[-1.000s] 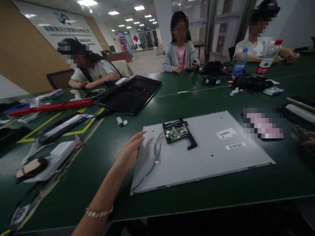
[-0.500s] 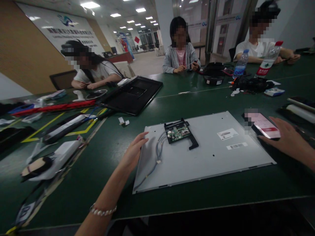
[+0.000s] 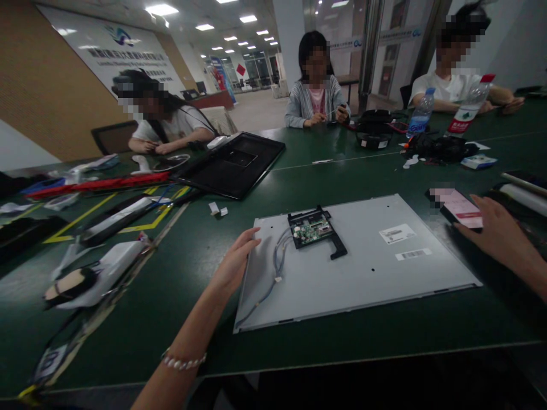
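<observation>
A grey metal display panel (image 3: 363, 267) lies flat on the green table (image 3: 299, 176), back side up. A small green circuit board (image 3: 314, 229) in a black bracket sits near its top edge, with thin wires (image 3: 276, 267) trailing down the left side. My left hand (image 3: 235, 263) rests on the panel's left edge, fingers stretched out and holding nothing. My right hand (image 3: 498, 234) lies at the right, fingers on a phone (image 3: 459, 208) with a lit screen just beyond the panel's right corner.
A black monitor shell (image 3: 233, 165) lies beyond the panel. Long red and white parts (image 3: 98, 185) and yellow floor tape lines are at the left. Water bottles (image 3: 421, 114) and black gear (image 3: 444, 147) stand at the far right. Three people sit across the table.
My right hand has come into view from the right and settled on the phone. My left hand has stayed on the panel's edge. The view has drifted slightly.
</observation>
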Demonstrator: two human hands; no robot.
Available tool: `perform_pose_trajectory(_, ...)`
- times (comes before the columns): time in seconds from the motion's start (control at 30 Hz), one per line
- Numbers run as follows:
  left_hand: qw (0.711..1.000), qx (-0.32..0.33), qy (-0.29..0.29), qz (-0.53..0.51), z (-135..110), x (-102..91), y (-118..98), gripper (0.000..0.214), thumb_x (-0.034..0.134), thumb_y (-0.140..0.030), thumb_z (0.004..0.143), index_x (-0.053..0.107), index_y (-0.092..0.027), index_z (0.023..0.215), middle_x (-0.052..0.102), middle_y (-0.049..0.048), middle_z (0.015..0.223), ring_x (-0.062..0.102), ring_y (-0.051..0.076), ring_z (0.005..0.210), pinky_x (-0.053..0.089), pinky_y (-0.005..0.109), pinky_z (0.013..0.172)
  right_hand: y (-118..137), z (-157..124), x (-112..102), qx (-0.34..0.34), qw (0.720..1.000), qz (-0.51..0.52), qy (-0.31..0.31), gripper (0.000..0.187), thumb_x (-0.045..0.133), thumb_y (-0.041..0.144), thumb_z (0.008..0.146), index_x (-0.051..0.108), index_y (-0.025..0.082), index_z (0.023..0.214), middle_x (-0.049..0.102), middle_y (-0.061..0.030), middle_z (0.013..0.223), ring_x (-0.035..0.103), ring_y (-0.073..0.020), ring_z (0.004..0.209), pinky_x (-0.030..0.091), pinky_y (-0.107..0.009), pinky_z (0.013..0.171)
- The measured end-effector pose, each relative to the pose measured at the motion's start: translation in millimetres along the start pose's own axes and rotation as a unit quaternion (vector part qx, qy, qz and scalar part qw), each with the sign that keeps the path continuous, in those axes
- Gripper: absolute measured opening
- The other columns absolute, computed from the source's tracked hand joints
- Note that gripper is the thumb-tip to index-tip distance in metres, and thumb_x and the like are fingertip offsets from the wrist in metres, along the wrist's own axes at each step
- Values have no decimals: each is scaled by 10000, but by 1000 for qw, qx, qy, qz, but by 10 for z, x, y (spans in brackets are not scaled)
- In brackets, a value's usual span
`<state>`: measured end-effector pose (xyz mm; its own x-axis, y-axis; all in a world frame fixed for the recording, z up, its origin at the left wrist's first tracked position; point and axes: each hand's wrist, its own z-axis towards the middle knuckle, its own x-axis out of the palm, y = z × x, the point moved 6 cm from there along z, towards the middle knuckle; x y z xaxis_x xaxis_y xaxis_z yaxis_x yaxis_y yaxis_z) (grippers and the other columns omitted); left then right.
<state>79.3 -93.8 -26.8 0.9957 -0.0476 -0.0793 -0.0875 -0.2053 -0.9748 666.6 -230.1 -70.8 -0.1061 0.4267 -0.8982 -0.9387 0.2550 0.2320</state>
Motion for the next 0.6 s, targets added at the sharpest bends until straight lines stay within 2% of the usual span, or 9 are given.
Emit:
perform_pose_trajectory(0.1,1000,-2,-6,-3,-17,9,-19,345,675,-219,753,657,-226,1097,626,53,1181,596,207,966,459,262,749,320,-8,-53,-31,999,45,-5,759,479,509,909,280,104,1520,322,-216,1546,276,-332,1438,217,-443,1175)
perform_pose_trajectory(0.17,1000,-6,-3,-6,-27,22,-28,367,682,-228,748,652,-231,1114,636,52,1157,602,211,955,467,273,752,575,-10,-24,-52,992,112,31,745,497,517,905,284,157,1522,353,-169,1545,319,-309,1423,239,-431,1174)
perform_pose_trajectory(0.23,1000,-6,-6,-9,-36,28,-39,376,686,-223,741,650,-231,1116,635,54,1170,599,219,991,470,279,782,739,-7,68,-11,979,184,88,723,481,543,910,300,192,1516,373,-147,1540,391,-315,1384,339,-442,1130)
perform_pose_trajectory(0.3,1000,-3,-9,-11,-45,34,-50,374,685,-216,738,648,-227,1110,621,58,1218,584,230,1064,465,284,836,838,-13,174,42,961,243,126,716,469,565,911,309,210,1512,367,-133,1546,435,-319,1355,404,-447,1090)
perform_pose_trajectory(0.4,1000,12,-8,-12,-51,43,-60,363,689,-215,742,651,-225,1103,586,63,1300,532,241,1194,429,291,949,948,-34,257,63,944,297,130,706,476,568,906,319,227,1504,371,-110,1548,446,-299,1353,389,-448,1109)
perform_pose_trajectory(0.5,999,33,-6,-10,-36,31,-44,347,701,-220,748,659,-242,1092,558,55,1349,472,238,1284,364,300,1046,1014,-73,255,58,947,291,124,707,498,577,895,334,249,1499,401,-101,1533,453,-308,1349,369,-496,1118)
perform_pose_trajectory(0.6,999,38,5,-13,-18,25,-8,354,703,-231,755,652,-259,1104,553,46,1357,463,238,1296,347,311,1067,1032,-105,228,67,951,274,128,710,505,589,887,346,263,1497,420,-100,1522,471,-321,1334,386,-521,1102)
